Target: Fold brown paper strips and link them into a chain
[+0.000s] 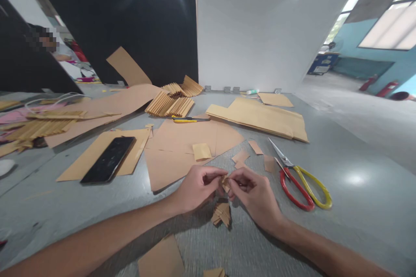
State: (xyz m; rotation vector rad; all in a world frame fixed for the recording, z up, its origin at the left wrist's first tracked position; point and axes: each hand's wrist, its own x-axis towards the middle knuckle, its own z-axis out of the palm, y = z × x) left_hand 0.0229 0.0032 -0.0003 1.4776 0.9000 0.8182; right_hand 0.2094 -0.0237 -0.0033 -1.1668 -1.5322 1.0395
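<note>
My left hand (199,187) and my right hand (252,194) meet above the grey table (341,156), fingers pinched together on a small folded piece of brown paper (225,183). Just below the hands lies a little heap of folded brown paper bits (222,214). A large brown sheet (182,149) with a small square scrap (202,151) on it lies right behind my hands. Red and yellow handled scissors (297,177) rest to the right of my right hand.
A black phone (108,159) lies on brown paper at the left. A yellow utility knife (186,119), pleated paper fans (172,100), a stack of brown sheets (260,117) and small scraps (255,147) lie further back. Black and white boards (260,26) stand behind the table.
</note>
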